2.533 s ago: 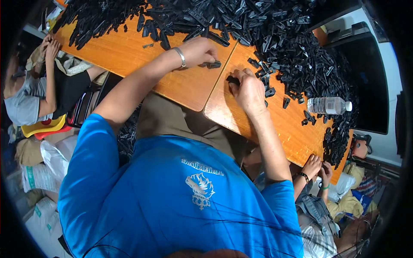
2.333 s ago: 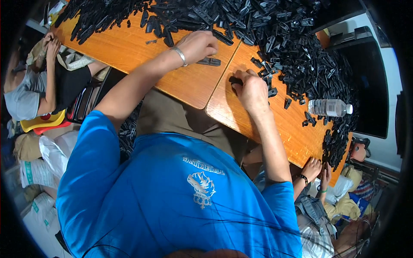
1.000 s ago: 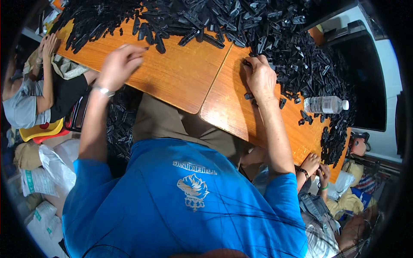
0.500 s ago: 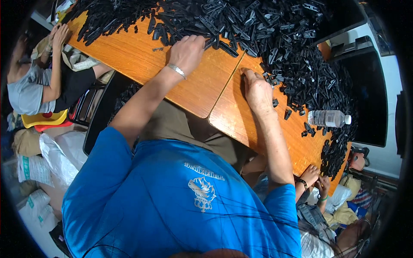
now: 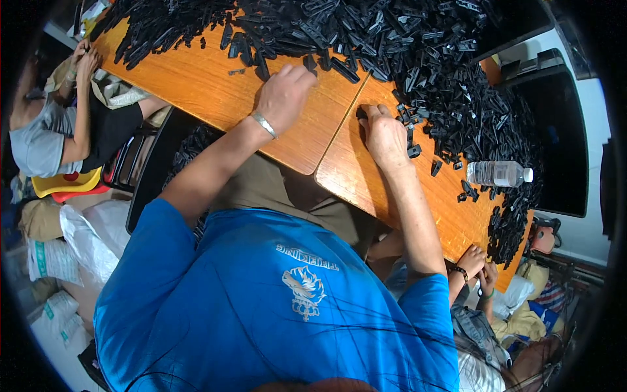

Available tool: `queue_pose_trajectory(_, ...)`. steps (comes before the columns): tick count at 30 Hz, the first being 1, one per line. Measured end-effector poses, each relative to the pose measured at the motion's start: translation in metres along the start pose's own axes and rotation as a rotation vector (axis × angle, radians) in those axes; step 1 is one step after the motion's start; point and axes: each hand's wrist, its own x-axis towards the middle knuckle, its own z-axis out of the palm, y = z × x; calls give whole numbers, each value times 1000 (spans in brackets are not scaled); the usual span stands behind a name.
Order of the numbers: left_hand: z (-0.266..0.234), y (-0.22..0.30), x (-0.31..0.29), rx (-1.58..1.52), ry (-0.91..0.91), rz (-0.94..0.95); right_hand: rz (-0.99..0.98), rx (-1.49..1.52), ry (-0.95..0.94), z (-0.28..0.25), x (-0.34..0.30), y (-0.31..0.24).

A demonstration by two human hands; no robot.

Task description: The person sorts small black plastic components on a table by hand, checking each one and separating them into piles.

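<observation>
My left hand [image 5: 285, 98], with a silvery bracelet at the wrist, is closed over the wooden table at the near edge of a heap of black plastic pieces [image 5: 326, 29]. A black plastic piece [image 5: 309, 63] shows at its fingertips; the thumb side is partly hidden. Farther right, my right hand [image 5: 386, 136] is curled over the table beyond the seam, its fingers closed on a small dark plastic piece [image 5: 361, 113]. Several short black parts [image 5: 411, 124] lie just right of those fingers.
A clear bottle [image 5: 499, 174] lies on its side against the heap at right. One person's hands [image 5: 85, 60] are at the far left table edge; another's hands [image 5: 471, 262] are at the lower right edge. A dark screen [image 5: 545, 137] stands behind the heap.
My left hand has drawn back slightly from the heap, and a long piece beside it now shows more. My right hand has shifted a little left, with a dark piece now visible at its fingertips.
</observation>
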Motion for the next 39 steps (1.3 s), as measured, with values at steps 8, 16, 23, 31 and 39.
queue_pose_trajectory(8, 14, -1, 34, 79, 22, -442, 11, 17, 36, 4, -2, 1)
queue_pose_trajectory(16, 1, -6, 27, -160, -101, -542, -39, 67, 99, 0, -8, 5)
queue_pose_trajectory(23, -14, 11, -11, -593, -259, -563, -59, 134, 115, -8, -14, -10)
queue_pose_trajectory(31, -21, 6, -15, -114, -77, -257, -20, 77, 83, -6, -11, -16)
queue_pose_trajectory(39, -16, 5, -25, -130, -67, -255, -100, 434, 280, 5, 20, -43)
